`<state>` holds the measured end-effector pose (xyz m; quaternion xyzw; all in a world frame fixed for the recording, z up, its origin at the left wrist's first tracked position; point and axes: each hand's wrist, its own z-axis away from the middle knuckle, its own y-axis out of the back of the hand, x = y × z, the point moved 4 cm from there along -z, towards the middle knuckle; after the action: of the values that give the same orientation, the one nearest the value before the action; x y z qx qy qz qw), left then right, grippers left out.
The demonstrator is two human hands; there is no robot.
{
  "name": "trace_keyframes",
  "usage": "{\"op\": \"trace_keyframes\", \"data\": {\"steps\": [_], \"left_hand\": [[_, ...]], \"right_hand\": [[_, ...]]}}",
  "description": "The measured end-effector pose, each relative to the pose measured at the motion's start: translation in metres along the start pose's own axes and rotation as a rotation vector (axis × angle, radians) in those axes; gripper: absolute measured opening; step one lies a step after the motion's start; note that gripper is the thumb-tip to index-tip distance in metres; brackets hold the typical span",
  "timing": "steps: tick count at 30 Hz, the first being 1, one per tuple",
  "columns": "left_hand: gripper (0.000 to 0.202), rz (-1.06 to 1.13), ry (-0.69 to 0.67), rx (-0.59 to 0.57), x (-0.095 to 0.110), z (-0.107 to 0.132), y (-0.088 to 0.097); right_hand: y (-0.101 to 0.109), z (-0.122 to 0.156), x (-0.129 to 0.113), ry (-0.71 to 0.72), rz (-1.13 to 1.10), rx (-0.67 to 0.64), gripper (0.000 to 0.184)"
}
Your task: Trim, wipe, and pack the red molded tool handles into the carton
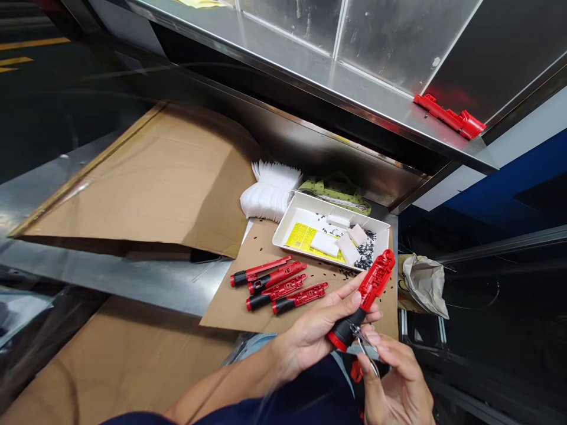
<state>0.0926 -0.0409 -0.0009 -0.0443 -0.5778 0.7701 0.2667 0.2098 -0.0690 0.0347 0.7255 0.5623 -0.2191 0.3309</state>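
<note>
My left hand [319, 330] grips a red-and-black plastic tool handle [363, 301] by its black end, with the open red shell pointing up and away. My right hand [394, 383] is shut on small metal snips [365, 348], whose tips are at the black end of the handle. Several similar red-and-black handles [277, 284] lie side by side on a brown cardboard sheet [230, 310] to the left of my hands. Small black pieces are scattered on the cardboard near them.
A white tray [332, 233] holds black bits, white foam blocks and a yellow label. Behind it are a stack of white pleated pieces [270, 192] and a green pouch [334, 195]. A steel shelf [310, 77] with a red part [449, 116] runs overhead. A crumpled bag [423, 283] sits right.
</note>
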Motion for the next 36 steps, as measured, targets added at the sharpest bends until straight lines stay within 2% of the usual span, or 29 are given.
{"op": "trace_keyframes", "data": {"steps": [5,8,15,21,26,31,36], "left_hand": [[0.061,-0.029,0.005,0.069,-0.001,0.000,0.001],[0.058,-0.042,0.011,0.068,-0.001,0.001,-0.001],[0.056,0.018,0.037,0.059,-0.001,0.002,-0.002],[0.063,0.008,0.009,0.040,0.001,0.002,-0.002],[0.068,-0.036,0.005,0.049,0.002,0.003,-0.006],[0.069,-0.047,-0.007,0.042,0.001,0.002,-0.006],[0.064,-0.029,-0.006,-0.001,0.000,0.002,-0.006]], "right_hand": [[0.001,0.003,0.001,0.032,0.024,-0.013,0.025],[0.004,0.004,0.001,0.031,0.036,0.006,0.023],[0.015,-0.009,-0.004,-0.015,0.073,0.129,0.010],[0.001,-0.007,-0.007,-0.013,0.041,0.062,0.019],[0.001,-0.003,-0.004,-0.004,0.025,0.051,0.023],[0.002,-0.001,-0.003,-0.008,0.049,0.043,0.019],[0.005,-0.004,-0.005,-0.029,0.043,0.094,0.012]]}}
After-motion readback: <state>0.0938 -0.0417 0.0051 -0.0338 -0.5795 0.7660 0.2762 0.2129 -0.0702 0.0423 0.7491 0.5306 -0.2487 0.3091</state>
